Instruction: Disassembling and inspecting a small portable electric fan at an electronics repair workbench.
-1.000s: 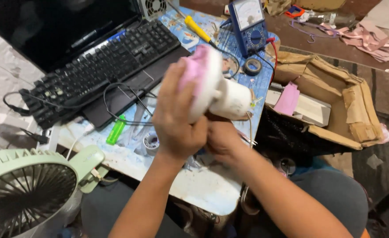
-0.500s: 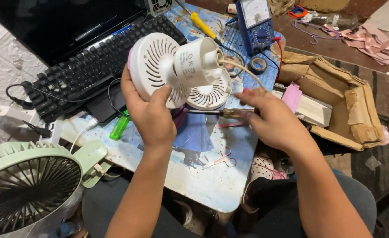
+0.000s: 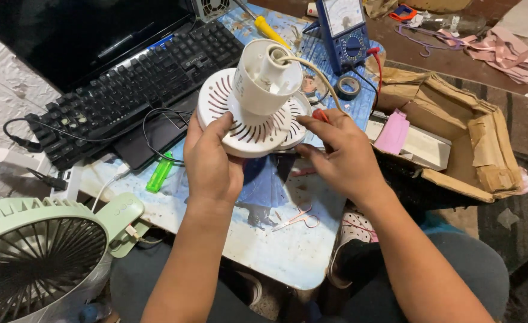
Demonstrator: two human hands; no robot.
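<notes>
Both my forearms are bare from wrist to elbow, with no sleeve, watch or ring showing on my left hand (image 3: 211,164) or my right hand (image 3: 342,158). Below my elbows, dark trousers, grey I think, cover my knees.

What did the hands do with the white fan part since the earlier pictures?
The left hand turned the white fan part over: a second ago its back hid most of it, now the slotted side and round motor housing face up. The right hand moved from under the part to its right edge. The keyboard, meter and green fan stayed put.
</notes>
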